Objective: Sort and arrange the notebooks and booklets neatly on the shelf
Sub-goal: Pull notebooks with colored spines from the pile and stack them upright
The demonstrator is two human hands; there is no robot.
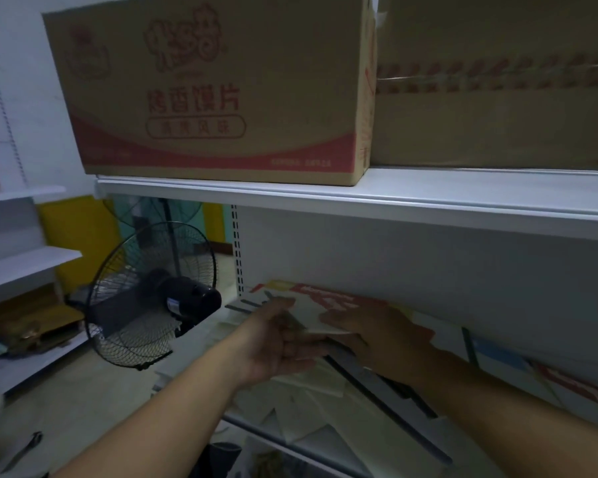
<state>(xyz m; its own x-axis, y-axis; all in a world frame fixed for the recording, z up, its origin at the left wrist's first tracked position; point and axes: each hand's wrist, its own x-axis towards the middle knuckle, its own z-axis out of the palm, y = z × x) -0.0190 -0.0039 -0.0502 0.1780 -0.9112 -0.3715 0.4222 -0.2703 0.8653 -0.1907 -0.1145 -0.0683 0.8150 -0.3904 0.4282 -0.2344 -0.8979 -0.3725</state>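
Grip: left hand [273, 346] pinches the left near corner of the red-and-white booklet [311, 310], thumb on the cover and curled fingers below. The right hand [390, 343] clasps the near edge further right, one digit on top and the others seemingly tucked under, though the dim light blurs this.
Booklet's place: raised a little above the shelf [328, 451], between the two hands, its far edge close to the back panel [428, 270].
Facing: cover up, with the red print toward the far side.
Long axis: roughly along the shelf, slanting from far left to near right, not square to the shelf's front.
Below the hands: loose pale booklets [301, 391] lie at mixed angles, overlapping, some reaching the near lip.
To the right: a row of booklets [573, 377] leans on the back panel and looks more orderly.
Progress: judged partway. The right stretch seems arranged, while the booklet in hand is not yet set down and the scattered pale ones under it are left to gather and square up.
Above: cardboard boxes [214, 91] stand on the upper shelf board [428, 201].
Left, beyond the shelf's end: a black fan [152, 294].
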